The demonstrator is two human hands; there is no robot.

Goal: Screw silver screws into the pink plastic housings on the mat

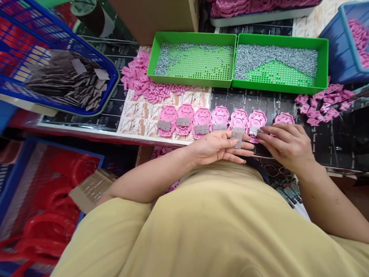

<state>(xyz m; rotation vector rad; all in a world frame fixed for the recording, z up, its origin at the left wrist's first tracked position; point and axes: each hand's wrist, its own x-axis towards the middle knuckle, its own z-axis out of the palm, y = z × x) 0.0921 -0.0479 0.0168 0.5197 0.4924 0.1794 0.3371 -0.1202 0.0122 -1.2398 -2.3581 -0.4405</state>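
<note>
A row of several pink paw-shaped plastic shells (pixel 201 120) lies along the table's front edge, most with a grey rectangular piece (pixel 201 129) set on them. My left hand (pixel 220 147) rests at the edge, fingers closed on a small stack of grey pieces (pixel 238 135). My right hand (pixel 285 144) pinches one grey piece (pixel 255 131) and presses it onto the second shell from the right (pixel 256 120). The last shell at the right (pixel 284 118) is partly hidden behind my right hand.
Two green trays (pixel 191 80) (pixel 323 61) of small metal pins stand behind the row. Loose pink parts lie in piles at left (pixel 144 82) and right (pixel 323 104). A blue basket (pixel 111 82) holds grey pieces. Red plastic parts fill a blue crate (pixel 17 181) below left.
</note>
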